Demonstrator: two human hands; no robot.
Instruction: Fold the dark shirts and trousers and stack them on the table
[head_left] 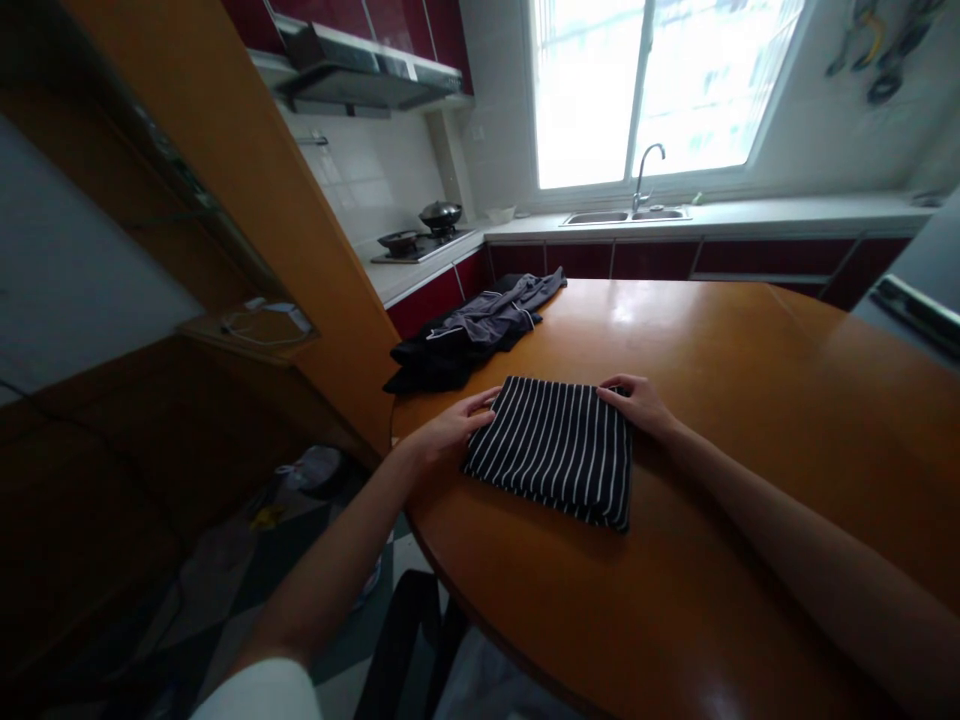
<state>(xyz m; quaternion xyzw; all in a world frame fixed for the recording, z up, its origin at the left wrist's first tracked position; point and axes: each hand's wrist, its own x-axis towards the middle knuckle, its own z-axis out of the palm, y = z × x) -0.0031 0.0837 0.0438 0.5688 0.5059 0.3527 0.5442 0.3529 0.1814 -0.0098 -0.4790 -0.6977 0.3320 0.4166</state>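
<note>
A folded black cloth with white stripes [559, 440], possibly a garment, lies flat on the wooden table in a neat rectangle. At its left edge is my left hand [450, 428], thumb and fingers closed on the side of the fold. My right hand [639, 403] grips the far right corner, the thumb over the top; some of its fingertips are hidden by the fabric. The folded layers show along the near edge.
A loose pile of dark and grey clothes [480, 325] lies at the table's far left edge. The round-edged wooden table [750, 400] extends right. Beyond are a stove [427, 245], a sink [600, 217] and a counter. A wooden partition [322, 230] stands left; a dark chair [401, 640] is below.
</note>
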